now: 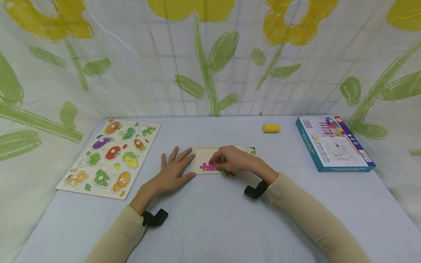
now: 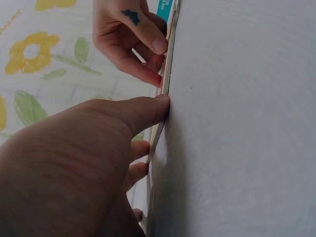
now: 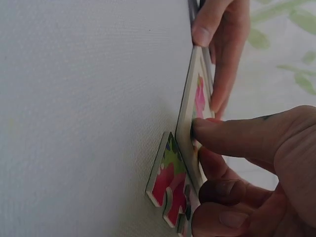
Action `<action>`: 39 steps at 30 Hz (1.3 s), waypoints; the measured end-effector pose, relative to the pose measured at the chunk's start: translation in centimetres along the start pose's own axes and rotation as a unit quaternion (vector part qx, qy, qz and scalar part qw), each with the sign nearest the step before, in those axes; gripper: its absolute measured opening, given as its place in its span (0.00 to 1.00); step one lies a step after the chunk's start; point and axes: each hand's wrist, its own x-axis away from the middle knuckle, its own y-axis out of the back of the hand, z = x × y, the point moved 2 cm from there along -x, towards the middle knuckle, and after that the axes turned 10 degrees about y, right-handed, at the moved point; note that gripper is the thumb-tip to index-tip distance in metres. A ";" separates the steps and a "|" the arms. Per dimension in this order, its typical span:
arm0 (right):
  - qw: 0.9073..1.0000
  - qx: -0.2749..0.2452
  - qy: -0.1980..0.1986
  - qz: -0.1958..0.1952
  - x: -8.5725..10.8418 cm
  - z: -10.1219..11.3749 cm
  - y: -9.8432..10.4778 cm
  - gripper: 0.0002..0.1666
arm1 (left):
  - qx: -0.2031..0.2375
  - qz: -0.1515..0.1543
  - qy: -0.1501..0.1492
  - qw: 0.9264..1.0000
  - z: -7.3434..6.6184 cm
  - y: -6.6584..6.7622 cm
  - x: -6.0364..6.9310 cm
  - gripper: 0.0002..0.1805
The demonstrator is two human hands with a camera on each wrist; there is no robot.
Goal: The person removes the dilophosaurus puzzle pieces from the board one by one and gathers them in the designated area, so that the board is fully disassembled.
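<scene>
A shallow wooden puzzle tray lies in the middle of the table, with pink jigsaw pieces along its near side. My left hand has its fingers spread straight; thumb and fingertips touch the tray's left end. Over the tray's right part, my right hand pinches a puzzle piece between thumb and index finger, down at the tray floor. Most of that piece is hidden by the fingers. Loose red and green puzzle pieces lie beside the tray under the right hand in the right wrist view.
A vegetable peg board lies at the left. A yellow cylinder rests at the back right, left of a teal-edged box. Another puzzle piece shows behind the right hand. A flowered curtain hangs along the table's back edge.
</scene>
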 end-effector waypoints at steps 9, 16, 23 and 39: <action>1.000 -0.017 -0.003 -0.011 -0.1 -0.1 0.0 0.13 | -0.001 -0.001 0.000 1.000 0.1 0.0 -0.1 0.39; 0.999 -0.027 -0.014 -0.015 -0.2 -0.1 -0.1 0.12 | 0.000 -0.002 -0.003 1.000 0.3 -0.1 0.0 0.39; 0.999 -0.027 -0.015 -0.037 0.0 0.3 -0.1 0.12 | 0.003 -0.003 -0.010 1.000 0.1 0.0 0.0 0.38; 0.995 -0.039 -0.008 -0.087 -0.4 1.2 -0.3 0.03 | -0.002 -0.001 -0.003 1.000 0.0 0.1 0.1 0.38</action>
